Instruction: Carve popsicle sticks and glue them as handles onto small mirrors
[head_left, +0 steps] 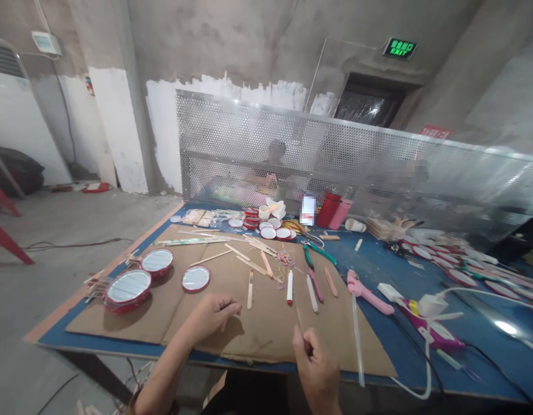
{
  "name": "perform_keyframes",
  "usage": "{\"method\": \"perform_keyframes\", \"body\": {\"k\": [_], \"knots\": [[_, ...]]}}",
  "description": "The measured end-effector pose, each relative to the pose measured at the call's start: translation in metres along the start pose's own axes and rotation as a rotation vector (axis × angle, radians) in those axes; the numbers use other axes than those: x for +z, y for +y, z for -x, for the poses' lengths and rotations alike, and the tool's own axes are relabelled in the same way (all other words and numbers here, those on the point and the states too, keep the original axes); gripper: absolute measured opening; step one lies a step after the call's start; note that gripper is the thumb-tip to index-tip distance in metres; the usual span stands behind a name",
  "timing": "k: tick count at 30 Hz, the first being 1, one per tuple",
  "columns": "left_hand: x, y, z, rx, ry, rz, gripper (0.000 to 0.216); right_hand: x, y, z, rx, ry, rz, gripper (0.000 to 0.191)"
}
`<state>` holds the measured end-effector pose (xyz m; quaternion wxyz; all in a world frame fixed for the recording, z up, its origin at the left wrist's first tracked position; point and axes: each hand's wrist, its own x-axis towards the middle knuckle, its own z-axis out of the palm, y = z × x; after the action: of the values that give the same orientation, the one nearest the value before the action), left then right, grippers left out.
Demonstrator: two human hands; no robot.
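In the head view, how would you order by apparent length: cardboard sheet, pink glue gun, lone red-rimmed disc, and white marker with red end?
Largest to smallest:
1. Cardboard sheet
2. Pink glue gun
3. Lone red-rimmed disc and white marker with red end: too alike to rank.

The cardboard (pixel 266 328) was brown and the table (pixel 366 256) blue. The disc (pixel 196 278) was silvery with a red rim, the glue gun (pixel 372 297) pink, the pliers (pixel 323 252) teal-handled, the screen (pixel 240 132) dotted grey.
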<state>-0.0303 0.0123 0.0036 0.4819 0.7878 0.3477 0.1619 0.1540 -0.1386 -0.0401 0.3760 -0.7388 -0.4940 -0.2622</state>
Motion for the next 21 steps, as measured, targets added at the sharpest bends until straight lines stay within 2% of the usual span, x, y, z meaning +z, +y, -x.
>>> {"method": "perform_keyframes", "body": {"k": [21], "knots": [[-0.0018,0.0024,0.0015,-0.016,0.008,0.008,0.034,-0.0015,-0.0001,0.0002,-0.012,-0.022,-0.021,0.051]]}}
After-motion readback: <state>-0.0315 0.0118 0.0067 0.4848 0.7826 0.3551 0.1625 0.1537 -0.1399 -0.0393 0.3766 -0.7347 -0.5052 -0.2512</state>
